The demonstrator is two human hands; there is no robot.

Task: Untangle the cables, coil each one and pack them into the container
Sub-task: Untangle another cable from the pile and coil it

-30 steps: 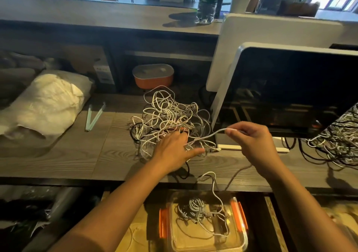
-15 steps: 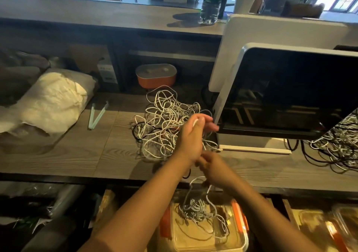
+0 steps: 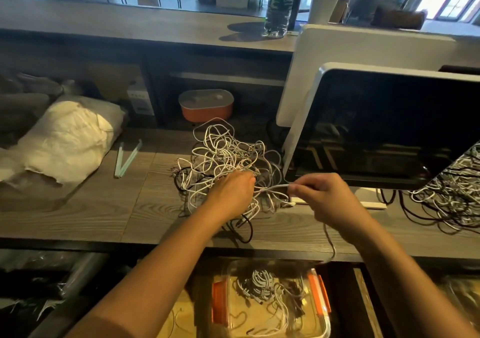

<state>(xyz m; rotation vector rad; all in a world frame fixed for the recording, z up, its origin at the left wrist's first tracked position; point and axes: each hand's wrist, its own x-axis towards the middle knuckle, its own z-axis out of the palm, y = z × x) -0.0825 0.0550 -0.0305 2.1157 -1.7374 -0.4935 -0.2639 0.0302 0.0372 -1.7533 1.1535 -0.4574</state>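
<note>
— Two hands over the desk (image 3: 104,207). State of each?

— Right hand (image 3: 327,200): pinching a white cable (image 3: 272,187) between thumb and fingertips. Left hand (image 3: 233,194): lies palm down on the tangle of cables (image 3: 226,156), with fingers curled into the loops. Whether they grip a strand cannot be told.

— Course of the white cable?

— It runs from the right hand's pinch across to the left hand's fingertips. A further length hangs from beneath the right hand, crosses the desk edge and drops towards the container (image 3: 319,296).

— Location of the container?

— Below and nearer than both hands, under the desk edge, between the two forearms. Clear walls, an orange latch on each side, open at the top. A bundle of cables (image 3: 262,283), white and grey, lies inside.

— The tangle?

— Under and beyond the left hand. Mostly white strands with a few dark ones. One dark loop lies on the desk on the near side of that hand.

— Other items?

— A monitor (image 3: 389,130) stands just beyond the right hand. A second heap of cables (image 3: 446,197) lies well out to the right of it.
</note>
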